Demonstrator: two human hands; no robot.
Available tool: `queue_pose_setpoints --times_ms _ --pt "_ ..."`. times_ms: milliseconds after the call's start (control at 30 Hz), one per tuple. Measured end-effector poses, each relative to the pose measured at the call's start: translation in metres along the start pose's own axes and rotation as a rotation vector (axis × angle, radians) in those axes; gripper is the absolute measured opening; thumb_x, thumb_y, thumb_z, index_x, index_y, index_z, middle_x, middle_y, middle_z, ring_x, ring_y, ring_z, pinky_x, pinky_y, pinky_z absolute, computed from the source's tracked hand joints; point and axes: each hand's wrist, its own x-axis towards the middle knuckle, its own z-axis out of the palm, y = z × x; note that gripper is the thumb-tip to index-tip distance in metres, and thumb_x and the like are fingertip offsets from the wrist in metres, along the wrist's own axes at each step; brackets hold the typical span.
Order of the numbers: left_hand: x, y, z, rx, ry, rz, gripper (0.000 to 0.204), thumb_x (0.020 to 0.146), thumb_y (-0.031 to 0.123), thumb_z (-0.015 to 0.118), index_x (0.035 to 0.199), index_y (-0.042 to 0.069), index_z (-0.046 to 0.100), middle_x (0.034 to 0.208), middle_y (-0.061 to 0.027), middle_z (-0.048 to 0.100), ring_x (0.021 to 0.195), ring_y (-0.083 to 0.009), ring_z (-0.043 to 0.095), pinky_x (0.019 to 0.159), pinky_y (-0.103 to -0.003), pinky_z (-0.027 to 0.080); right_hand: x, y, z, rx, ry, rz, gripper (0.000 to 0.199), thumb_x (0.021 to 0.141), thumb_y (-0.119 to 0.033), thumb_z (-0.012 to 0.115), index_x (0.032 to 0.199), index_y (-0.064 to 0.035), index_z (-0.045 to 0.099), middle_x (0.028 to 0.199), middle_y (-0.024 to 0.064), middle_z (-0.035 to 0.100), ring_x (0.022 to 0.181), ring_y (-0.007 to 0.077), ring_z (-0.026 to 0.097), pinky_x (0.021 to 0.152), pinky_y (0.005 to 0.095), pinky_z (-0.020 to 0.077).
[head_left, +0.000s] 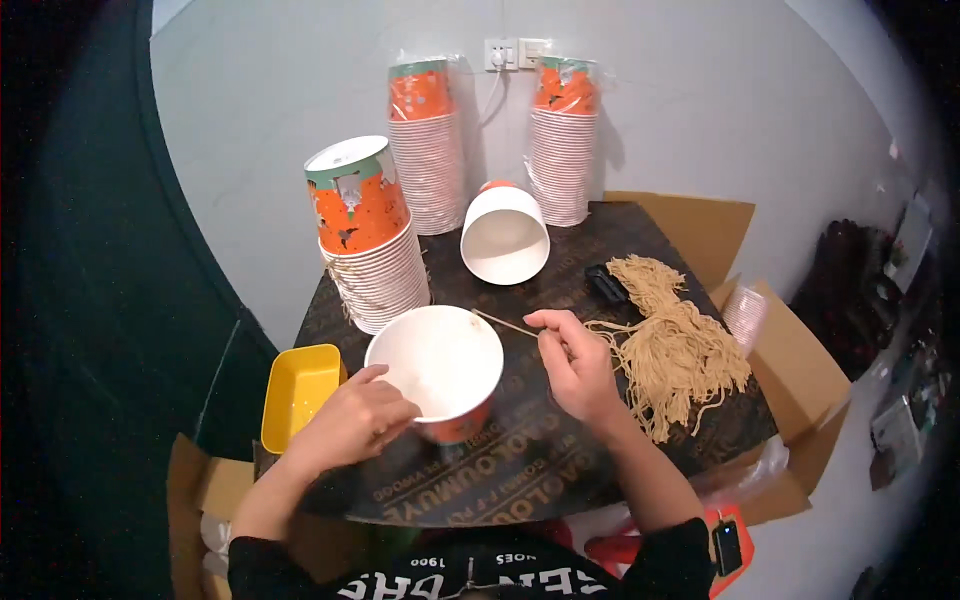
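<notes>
A white-lined paper bucket (437, 345) with an orange and green outside stands at the near middle of the table, its open mouth facing up toward me. At its near left rim is my left hand (362, 415), fingers curled and thumb reaching over the rim; whatever they hold is hidden. To the right of the bucket, my right hand (578, 370) pinches a thin tan cord (508, 323). The cord runs from my fingertips to the bucket's right rim, where a small brownish spot shows. Close to my right hand lies a loose pile of tan cords (680, 365).
A stack of nested buckets (365, 240) stands left, with two plastic-wrapped stacks (430, 150) (563, 150) by the wall. Another bucket (505, 240) lies on its side. A yellow tub (300, 395), a black object (606, 284) and open cardboard boxes (800, 360) are around.
</notes>
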Motion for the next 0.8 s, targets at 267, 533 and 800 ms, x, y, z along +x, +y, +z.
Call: queue_pose_setpoints --times_ms 267,533,800 --pt "0.044 0.011 0.044 0.077 0.266 -0.118 0.013 0.083 0.014 0.065 0.079 0.002 0.061 0.064 -0.0165 0.062 0.061 -0.0343 0.063 0.058 -0.043 0.050 -0.025 -0.015 0.003 0.480 -0.202 0.211 0.013 0.091 0.001 0.052 0.100 0.0012 0.062 0.073 -0.0006 0.055 0.061 0.0064 0.047 0.055 0.0217 0.0389" --pt "0.063 0.043 0.053 -0.124 0.730 0.000 0.026 0.079 -0.008 0.062 0.104 -0.003 0.057 0.095 -0.0182 0.060 0.077 -0.0342 0.061 0.064 -0.037 0.049 -0.027 -0.013 0.011 1.297 -0.041 0.523 0.022 0.095 -0.024 0.046 0.089 -0.0034 0.050 0.077 0.0052 0.045 0.062 0.0134 0.040 0.057 0.0279 0.0346" --pt "0.055 0.071 0.098 -1.040 0.282 -0.332 0.026 0.092 0.019 0.064 0.106 -0.003 0.061 0.081 -0.0032 0.065 0.061 -0.0077 0.054 0.056 -0.022 0.044 -0.034 -0.011 0.033 1.448 0.112 0.508 0.026 0.095 -0.027 0.043 0.083 -0.0053 0.048 0.073 0.0044 0.042 0.055 0.0132 0.036 0.050 0.0272 0.0316"
